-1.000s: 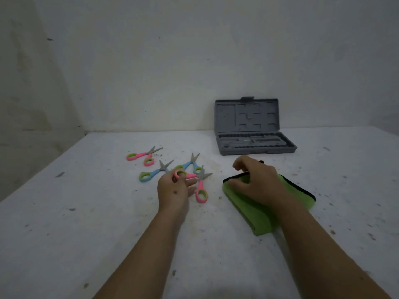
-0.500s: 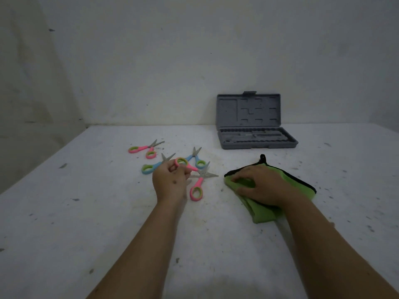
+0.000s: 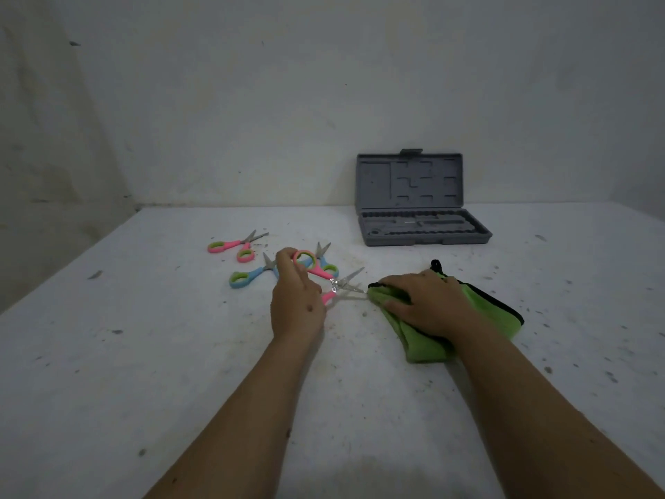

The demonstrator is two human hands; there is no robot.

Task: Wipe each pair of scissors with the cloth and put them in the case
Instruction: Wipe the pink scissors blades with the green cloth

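**A:** What lies at the left of the desk [image 3: 108, 354]?

**B:** A white, speckled desk against a pale wall. Farthest left lies a pair of pink scissors [image 3: 235, 244] with green-lined handles, blades pointing right and away. Just right of it lies a pair of blue scissors [image 3: 252, 276] with green-lined handles, partly hidden by the left hand. A second blue pair [image 3: 323, 259] lies just behind that hand.

**B:** The left hand [image 3: 297, 300] reaches forward from a bare forearm, back of the hand up, fingers curled. Its grip is clenched around a pair of pink scissors [image 3: 320, 273]: one pink handle ring stands above the fingertips, the other handle shows below the knuckles. The blades are spread apart and point right, with the tips at the edge of the cloth.

**A:** And the right hand?

**B:** The right hand [image 3: 426, 304] lies palm down on a folded green cloth [image 3: 482, 311] with a black edge, fingers bent and grasping the near-left fold, pressing it against the desk.

**A:** Where is the case?

**B:** The grey plastic case [image 3: 424, 210] stands open at the back, right of centre, lid upright near the wall, well apart from both hands. No scissors are in it. No writing or brand can be read anywhere.
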